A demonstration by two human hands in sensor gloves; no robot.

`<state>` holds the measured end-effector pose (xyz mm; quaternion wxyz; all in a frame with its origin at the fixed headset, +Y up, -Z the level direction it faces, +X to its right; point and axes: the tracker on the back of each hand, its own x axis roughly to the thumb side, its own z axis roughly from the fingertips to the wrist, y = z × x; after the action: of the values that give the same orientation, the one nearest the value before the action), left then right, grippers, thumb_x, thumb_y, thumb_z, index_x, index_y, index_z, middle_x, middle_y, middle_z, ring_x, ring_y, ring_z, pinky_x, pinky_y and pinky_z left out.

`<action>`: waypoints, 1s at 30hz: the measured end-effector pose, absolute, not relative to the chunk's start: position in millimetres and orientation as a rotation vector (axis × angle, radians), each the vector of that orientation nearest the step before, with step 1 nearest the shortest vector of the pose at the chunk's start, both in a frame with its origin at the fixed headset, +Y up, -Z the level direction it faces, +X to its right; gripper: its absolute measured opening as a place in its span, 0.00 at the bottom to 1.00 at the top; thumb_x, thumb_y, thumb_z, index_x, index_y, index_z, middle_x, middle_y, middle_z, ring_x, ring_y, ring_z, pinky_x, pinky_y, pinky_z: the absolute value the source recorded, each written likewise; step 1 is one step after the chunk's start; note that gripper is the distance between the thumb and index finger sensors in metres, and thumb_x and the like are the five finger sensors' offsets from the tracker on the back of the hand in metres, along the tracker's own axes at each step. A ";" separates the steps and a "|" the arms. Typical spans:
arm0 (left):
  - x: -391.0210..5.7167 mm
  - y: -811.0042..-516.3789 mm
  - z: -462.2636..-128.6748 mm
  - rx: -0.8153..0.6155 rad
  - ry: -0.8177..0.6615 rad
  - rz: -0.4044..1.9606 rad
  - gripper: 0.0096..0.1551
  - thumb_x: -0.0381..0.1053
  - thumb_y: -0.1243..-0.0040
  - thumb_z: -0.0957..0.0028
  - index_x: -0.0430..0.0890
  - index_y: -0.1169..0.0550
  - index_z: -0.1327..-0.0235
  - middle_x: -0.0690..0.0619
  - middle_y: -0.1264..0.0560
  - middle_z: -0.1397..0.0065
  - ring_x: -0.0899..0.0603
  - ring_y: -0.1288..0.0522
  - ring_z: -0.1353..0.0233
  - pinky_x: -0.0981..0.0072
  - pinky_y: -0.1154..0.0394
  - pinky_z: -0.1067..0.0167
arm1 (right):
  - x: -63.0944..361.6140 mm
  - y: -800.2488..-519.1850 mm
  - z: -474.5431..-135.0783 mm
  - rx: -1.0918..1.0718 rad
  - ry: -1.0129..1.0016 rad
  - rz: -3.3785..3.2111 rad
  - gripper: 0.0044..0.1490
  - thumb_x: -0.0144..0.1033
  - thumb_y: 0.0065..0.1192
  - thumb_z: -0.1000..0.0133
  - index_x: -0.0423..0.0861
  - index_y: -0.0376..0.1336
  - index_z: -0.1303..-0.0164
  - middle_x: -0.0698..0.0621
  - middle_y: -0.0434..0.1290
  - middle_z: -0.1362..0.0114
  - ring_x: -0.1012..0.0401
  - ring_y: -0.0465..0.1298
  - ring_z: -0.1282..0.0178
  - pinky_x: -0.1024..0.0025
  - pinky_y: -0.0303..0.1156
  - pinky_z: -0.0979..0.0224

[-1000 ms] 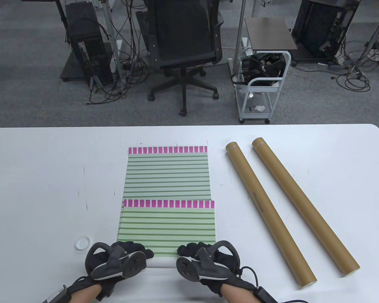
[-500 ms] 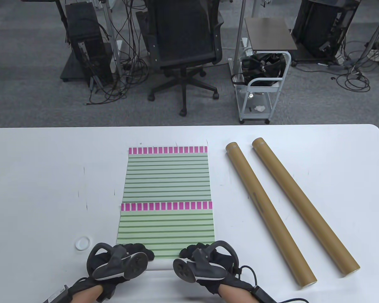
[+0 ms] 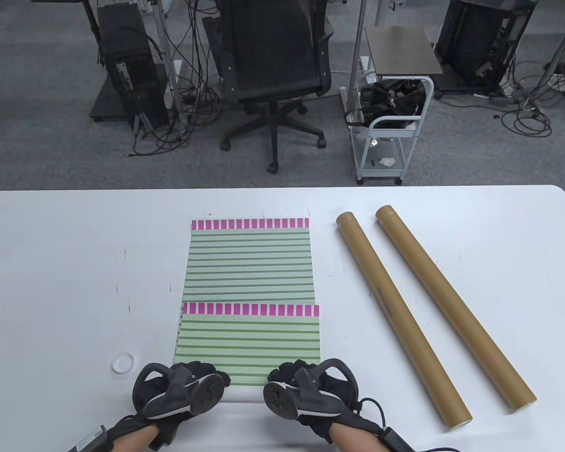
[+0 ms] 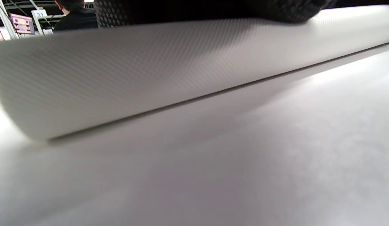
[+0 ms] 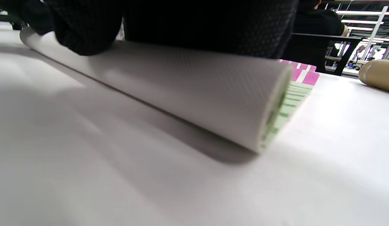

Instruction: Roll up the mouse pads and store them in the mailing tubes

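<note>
Both hands, left hand (image 3: 181, 393) and right hand (image 3: 306, 393), curled over the near mouse pad's (image 3: 249, 343) rolled end. Roll evenly toward its pink edge, kept tight for the mailing tubes (image 3: 400, 315).

Beyond the white table (image 3: 52, 245) a grey carpeted floor (image 3: 37, 146) is seen. A black office chair (image 3: 273, 61) on castors is placed centrally — flanked by dark equipment stands (image 3: 125, 70) and tangled cables (image 3: 183, 108). A white wheeled trolley (image 3: 391, 122) is parked to the right.
</note>
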<state>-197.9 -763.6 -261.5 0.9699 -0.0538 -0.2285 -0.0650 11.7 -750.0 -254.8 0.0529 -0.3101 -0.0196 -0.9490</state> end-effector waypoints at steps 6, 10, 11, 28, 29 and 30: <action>-195.7 -759.5 -252.7 -0.003 -0.490 -0.179 0.24 0.60 0.47 0.56 0.65 0.27 0.43 0.65 0.23 0.38 0.53 0.20 0.38 0.67 0.21 0.37 | 10.1 -751.2 -256.8 -0.935 -0.050 -2.896 0.31 0.44 0.59 0.48 0.49 0.68 0.35 0.48 0.76 0.36 0.53 0.79 0.45 0.60 0.77 0.40; -194.3 -759.0 -249.8 -0.011 -0.489 -0.156 0.27 0.63 0.43 0.59 0.64 0.26 0.43 0.64 0.23 0.37 0.53 0.20 0.37 0.66 0.21 0.36 | 11.5 -753.4 -258.7 -0.926 -0.088 -2.928 0.31 0.42 0.56 0.47 0.47 0.67 0.33 0.47 0.75 0.35 0.51 0.77 0.43 0.58 0.75 0.38; -194.6 -760.0 -251.8 -0.016 -0.483 -0.184 0.29 0.63 0.41 0.60 0.65 0.27 0.42 0.65 0.23 0.36 0.54 0.20 0.37 0.66 0.21 0.37 | 11.5 -753.2 -258.1 -0.926 -0.081 -2.921 0.31 0.42 0.55 0.46 0.47 0.67 0.33 0.47 0.75 0.34 0.51 0.77 0.43 0.58 0.75 0.38; -191.7 -762.8 -251.0 -0.066 -0.502 -0.193 0.26 0.59 0.48 0.56 0.64 0.26 0.41 0.63 0.21 0.37 0.53 0.19 0.37 0.67 0.20 0.38 | 13.2 -751.7 -256.2 -0.945 -0.093 -2.906 0.35 0.48 0.57 0.48 0.46 0.67 0.32 0.46 0.76 0.34 0.51 0.78 0.42 0.58 0.76 0.39; -192.2 -763.9 -252.0 -0.068 -0.495 -0.192 0.25 0.58 0.50 0.55 0.64 0.26 0.41 0.63 0.21 0.37 0.52 0.19 0.37 0.67 0.20 0.38 | 13.6 -750.8 -255.8 -0.942 -0.069 -2.910 0.36 0.50 0.59 0.49 0.47 0.66 0.31 0.46 0.74 0.32 0.50 0.77 0.41 0.58 0.76 0.39; -192.4 -764.1 -252.5 -0.061 -0.496 -0.194 0.25 0.58 0.51 0.54 0.64 0.26 0.42 0.63 0.21 0.37 0.53 0.19 0.38 0.68 0.20 0.39 | 13.7 -749.8 -255.9 -0.937 -0.053 -2.904 0.36 0.50 0.60 0.50 0.48 0.66 0.32 0.47 0.74 0.33 0.51 0.77 0.42 0.60 0.76 0.40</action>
<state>-192.4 -764.1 -252.5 0.9643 -0.0303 -0.2449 -0.0958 13.7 -749.8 -255.9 0.0447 -0.3067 -0.0174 -0.9506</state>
